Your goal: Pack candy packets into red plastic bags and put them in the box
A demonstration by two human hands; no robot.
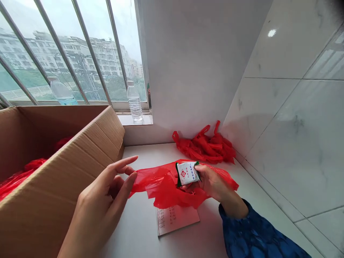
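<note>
My right hand [208,181] grips a small white packet [188,173] with dark green ends and a red diamond mark, above a thin red plastic bag [158,182]. The thumb lies on the packet's right side; some fingers are hidden behind it. At the bag's left end, my left hand [113,191] pinches the film between thumb and fingers, with the index finger stretched out. The bag is spread sideways between the hands. Under it lies a pale booklet [178,219] with handwriting, its upper part covered by the bag.
An open cardboard box [88,147] with red plastic inside stands at left. More red bags [206,145] are heaped by the back wall on the white tabletop [134,229]. A clear bottle [134,102] stands on the sill, another bottle [63,93] behind the box. Tiled wall [290,143] borders the right.
</note>
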